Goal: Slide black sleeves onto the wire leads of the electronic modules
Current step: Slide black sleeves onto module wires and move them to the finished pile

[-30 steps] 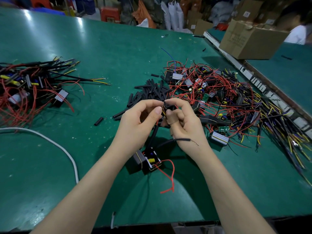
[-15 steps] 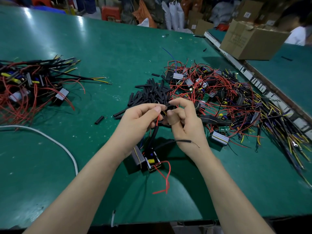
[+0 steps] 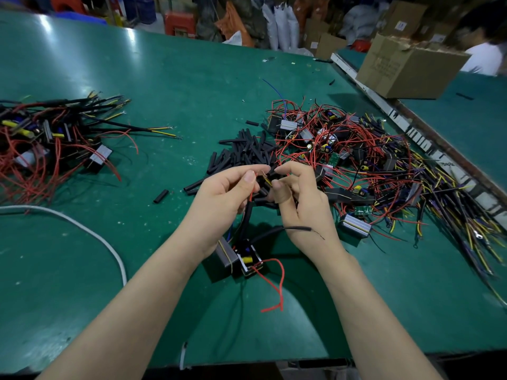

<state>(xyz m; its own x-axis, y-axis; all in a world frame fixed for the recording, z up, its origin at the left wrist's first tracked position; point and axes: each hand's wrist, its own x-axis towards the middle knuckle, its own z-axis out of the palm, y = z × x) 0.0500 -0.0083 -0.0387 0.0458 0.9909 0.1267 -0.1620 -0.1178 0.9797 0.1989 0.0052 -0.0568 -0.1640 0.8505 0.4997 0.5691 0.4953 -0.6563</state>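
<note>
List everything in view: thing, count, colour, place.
module in hand: one, black, hanging below the hands
loose sleeves: one pile, black, table centre
stray sleeve: one, black, left of pile
unsleeved modules: one heap, red and yellow wires, right
sleeved modules: one heap, left
cable: one, white, left
cardboard box: one, brown, far right
table: green
left hand: pinching wires
right hand: pinching a sleeve

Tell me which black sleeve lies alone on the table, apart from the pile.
The short black sleeve left of the hands: it lies by itself on the green table, while the others are heaped in the sleeve pile farther back.
</note>
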